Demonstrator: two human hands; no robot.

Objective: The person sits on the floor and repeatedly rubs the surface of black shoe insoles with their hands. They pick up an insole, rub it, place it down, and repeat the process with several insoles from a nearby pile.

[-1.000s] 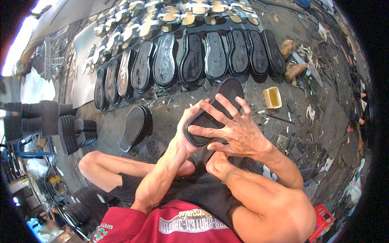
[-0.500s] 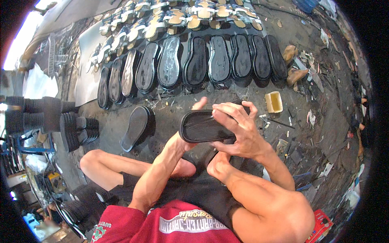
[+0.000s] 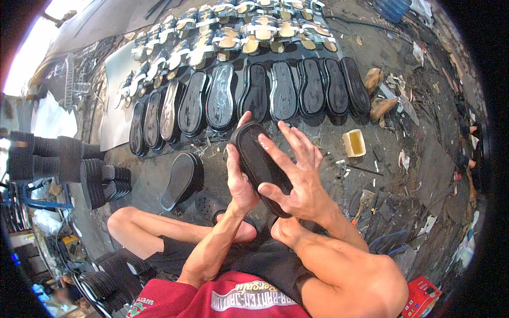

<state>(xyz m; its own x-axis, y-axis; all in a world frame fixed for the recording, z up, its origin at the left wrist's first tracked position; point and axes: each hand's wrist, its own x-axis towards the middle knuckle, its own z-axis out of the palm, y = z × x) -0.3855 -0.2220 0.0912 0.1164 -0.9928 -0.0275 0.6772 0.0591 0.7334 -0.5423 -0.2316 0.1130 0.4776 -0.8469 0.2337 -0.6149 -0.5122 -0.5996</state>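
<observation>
A black sandal sole [image 3: 253,159] is held in front of me, tilted with its far end pointing up and to the left. My left hand [image 3: 242,186] grips it from the left side and beneath, its thumb along the edge. Over the sole's right side is my right hand [image 3: 307,185], fingers spread. Its index fingertip, with a whitish smear, touches the sole's upper face, and its thumb lies across the nearer part. On the ground to the left, a similar black sole [image 3: 183,177] lies apart from both hands.
Beyond my hands runs a row of glossy black soles [image 3: 283,95], with rows of strapped sandal uppers [image 3: 228,40] behind. A small yellow-lined box [image 3: 354,143] and wooden shoe lasts [image 3: 382,108] are at right. Stacked soles [image 3: 93,183] stand left; a black clog [image 3: 208,205] lies near my foot.
The sole has turned from lying crosswise to pointing away from me. My left thumb has come onto its edge, and my right hand has shifted from gripping its end to spreading over it.
</observation>
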